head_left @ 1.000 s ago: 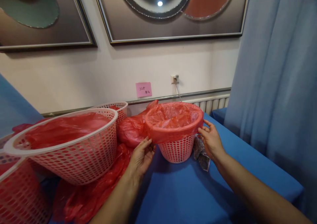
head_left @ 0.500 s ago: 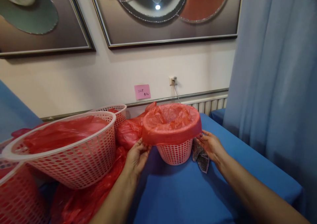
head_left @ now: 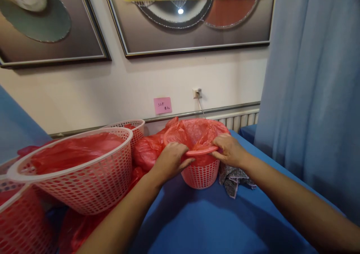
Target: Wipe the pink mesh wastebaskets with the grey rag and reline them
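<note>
"Red plastic bag (head_left: 208, 128) is lining a small basket (head_left: 201, 177) on the blue-covered bench (head_left: 185, 220), head view."
"And what are the fingers (head_left: 180, 148) doing?"
"Left hand (head_left: 171, 159) and right hand (head_left: 232, 149) are curling theirs over the bag-covered front rim (head_left: 201, 150), pinching it with thumbs below."
"What's showing as done?"
"Its edge is already overhanging the rim; crumpled folds inside are apparently remaining unsmoothed."

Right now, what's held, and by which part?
The small basket with its red liner, by the front rim: left hand toward its left, right hand toward its right.
</note>
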A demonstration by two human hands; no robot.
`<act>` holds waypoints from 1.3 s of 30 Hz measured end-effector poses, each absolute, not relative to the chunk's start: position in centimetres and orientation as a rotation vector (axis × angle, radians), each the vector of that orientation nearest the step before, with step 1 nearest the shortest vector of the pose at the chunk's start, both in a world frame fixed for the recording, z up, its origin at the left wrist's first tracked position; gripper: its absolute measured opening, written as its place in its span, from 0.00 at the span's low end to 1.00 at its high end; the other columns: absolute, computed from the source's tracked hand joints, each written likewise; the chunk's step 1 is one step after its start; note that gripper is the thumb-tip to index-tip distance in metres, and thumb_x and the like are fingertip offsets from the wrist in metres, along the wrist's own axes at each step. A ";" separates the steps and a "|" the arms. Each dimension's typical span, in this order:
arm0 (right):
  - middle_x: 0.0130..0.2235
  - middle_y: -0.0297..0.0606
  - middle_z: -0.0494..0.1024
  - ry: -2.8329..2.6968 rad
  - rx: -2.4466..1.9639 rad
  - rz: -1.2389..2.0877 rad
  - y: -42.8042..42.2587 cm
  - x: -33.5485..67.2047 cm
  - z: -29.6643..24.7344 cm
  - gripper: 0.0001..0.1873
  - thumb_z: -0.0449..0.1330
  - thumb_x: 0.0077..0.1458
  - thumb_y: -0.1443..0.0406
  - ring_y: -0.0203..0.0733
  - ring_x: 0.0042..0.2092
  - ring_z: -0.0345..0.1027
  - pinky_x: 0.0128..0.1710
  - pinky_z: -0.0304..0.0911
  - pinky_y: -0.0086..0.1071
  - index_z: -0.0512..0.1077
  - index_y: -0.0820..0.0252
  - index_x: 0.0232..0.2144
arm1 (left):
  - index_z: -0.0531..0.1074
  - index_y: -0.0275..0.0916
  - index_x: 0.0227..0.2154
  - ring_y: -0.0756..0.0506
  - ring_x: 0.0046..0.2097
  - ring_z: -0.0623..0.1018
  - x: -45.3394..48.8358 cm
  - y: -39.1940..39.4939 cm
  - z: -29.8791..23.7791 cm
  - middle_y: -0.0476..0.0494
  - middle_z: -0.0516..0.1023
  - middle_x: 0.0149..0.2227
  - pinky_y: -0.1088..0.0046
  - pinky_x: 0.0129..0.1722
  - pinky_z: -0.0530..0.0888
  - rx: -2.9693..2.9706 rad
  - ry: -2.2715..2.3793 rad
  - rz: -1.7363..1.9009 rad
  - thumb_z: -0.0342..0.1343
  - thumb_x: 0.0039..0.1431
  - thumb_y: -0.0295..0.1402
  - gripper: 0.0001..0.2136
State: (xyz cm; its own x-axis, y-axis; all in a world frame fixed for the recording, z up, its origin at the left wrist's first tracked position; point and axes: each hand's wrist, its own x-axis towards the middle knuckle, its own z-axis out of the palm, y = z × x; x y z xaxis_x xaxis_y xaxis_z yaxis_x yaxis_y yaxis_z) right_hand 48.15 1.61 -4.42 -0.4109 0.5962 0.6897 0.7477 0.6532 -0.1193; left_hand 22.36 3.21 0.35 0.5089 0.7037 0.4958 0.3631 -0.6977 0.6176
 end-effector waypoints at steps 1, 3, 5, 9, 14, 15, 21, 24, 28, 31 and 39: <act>0.36 0.40 0.79 -2.148 -1.021 -0.273 1.9 48.4 -4.2 0.10 0.62 0.60 0.57 0.47 0.40 0.72 0.47 0.65 0.46 0.75 0.58 0.38 | 0.76 0.44 0.21 0.40 0.34 0.71 22.3 3.6 0.2 0.45 0.74 0.25 0.62 0.54 0.66 2.297 0.887 1.055 0.73 0.42 0.32 0.10; 0.50 0.46 0.78 -2.135 -0.972 -0.337 2.3 49.3 -3.7 0.24 0.66 0.56 0.51 0.53 0.53 0.69 0.55 0.61 0.52 0.73 0.56 0.50 | 0.73 0.45 0.18 0.41 0.32 0.68 22.1 4.4 0.1 0.46 0.71 0.23 0.64 0.51 0.67 2.255 0.890 1.060 0.72 0.42 0.33 0.11; 0.57 0.46 0.74 -2.150 -0.971 -0.376 2.9 50.5 -3.0 0.34 0.70 0.49 0.47 0.58 0.61 0.63 0.60 0.55 0.56 0.71 0.52 0.56 | 0.73 0.45 0.18 0.42 0.32 0.67 21.7 4.9 0.0 0.46 0.71 0.23 0.65 0.51 0.66 2.253 0.880 1.044 0.71 0.43 0.34 0.10; 0.31 0.37 0.79 -2.325 -1.154 -0.197 4.3 52.2 -2.3 0.17 0.71 0.48 0.49 0.47 0.36 0.72 0.42 0.65 0.41 0.76 0.55 0.28 | 0.76 0.45 0.21 0.42 0.33 0.70 20.9 5.8 0.1 0.46 0.75 0.25 0.64 0.52 0.67 2.361 0.801 1.053 0.68 0.47 0.34 0.06; 0.31 0.37 0.79 -2.317 -1.107 -0.132 4.4 52.1 -3.0 0.20 0.70 0.49 0.47 0.44 0.34 0.72 0.38 0.65 0.37 0.76 0.55 0.32 | 0.82 0.46 0.37 0.33 0.55 0.75 20.4 5.5 0.4 0.40 0.83 0.47 0.56 0.65 0.57 2.539 0.762 1.092 0.66 0.49 0.27 0.12; 0.39 0.40 0.81 -2.297 -1.050 -0.151 4.2 52.0 -3.0 0.24 0.71 0.48 0.46 0.48 0.41 0.74 0.43 0.67 0.41 0.77 0.55 0.40 | 0.82 0.47 0.41 0.33 0.60 0.72 20.5 5.2 0.4 0.40 0.82 0.50 0.54 0.67 0.53 2.541 0.758 1.088 0.66 0.49 0.26 0.16; 0.62 0.46 0.72 -2.333 -0.989 -0.290 2.7 51.1 -1.4 0.41 0.71 0.45 0.43 0.59 0.63 0.64 0.61 0.58 0.55 0.71 0.47 0.59 | 0.80 0.46 0.40 0.34 0.55 0.76 21.6 3.5 -0.8 0.40 0.82 0.43 0.51 0.68 0.53 2.542 0.737 1.032 0.58 0.50 0.21 0.17; 0.35 0.40 0.83 -2.590 -1.302 -0.098 2.8 50.1 -0.2 0.18 0.71 0.48 0.49 0.51 0.39 0.78 0.42 0.69 0.41 0.82 0.53 0.37 | 0.79 0.45 0.40 0.35 0.53 0.77 21.9 3.6 -1.1 0.41 0.82 0.43 0.52 0.65 0.57 2.653 0.713 1.028 0.55 0.51 0.20 0.17; 0.39 0.40 0.84 -2.666 -1.322 -0.069 3.2 49.3 0.8 0.22 0.71 0.47 0.51 0.49 0.40 0.77 0.41 0.69 0.38 0.80 0.53 0.44 | 0.76 0.43 0.36 0.37 0.48 0.77 21.9 3.9 -0.8 0.42 0.82 0.41 0.57 0.57 0.65 2.706 0.747 1.018 0.53 0.50 0.22 0.13; 0.58 0.47 0.76 -2.631 -1.161 -0.173 3.1 48.9 1.4 0.40 0.71 0.45 0.47 0.56 0.57 0.70 0.56 0.63 0.46 0.72 0.54 0.58 | 0.73 0.41 0.34 0.38 0.46 0.76 21.9 3.9 -0.6 0.43 0.80 0.40 0.57 0.54 0.67 2.728 0.836 0.973 0.51 0.50 0.24 0.10; 0.50 0.44 0.81 -2.660 -1.286 0.061 2.6 50.9 1.3 0.32 0.70 0.48 0.50 0.54 0.51 0.74 0.55 0.62 0.44 0.75 0.56 0.53 | 0.72 0.40 0.34 0.41 0.47 0.76 21.4 5.4 -0.4 0.44 0.79 0.40 0.58 0.54 0.71 2.807 0.843 0.942 0.49 0.51 0.25 0.09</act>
State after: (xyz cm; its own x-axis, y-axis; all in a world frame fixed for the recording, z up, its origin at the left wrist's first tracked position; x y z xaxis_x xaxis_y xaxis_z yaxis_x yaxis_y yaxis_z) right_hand 50.89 2.58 1.28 -0.6073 0.7804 0.1491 0.7727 0.6238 -0.1176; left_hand 21.40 5.39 -0.43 0.6631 0.5183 0.5400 0.4798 -0.8481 0.2247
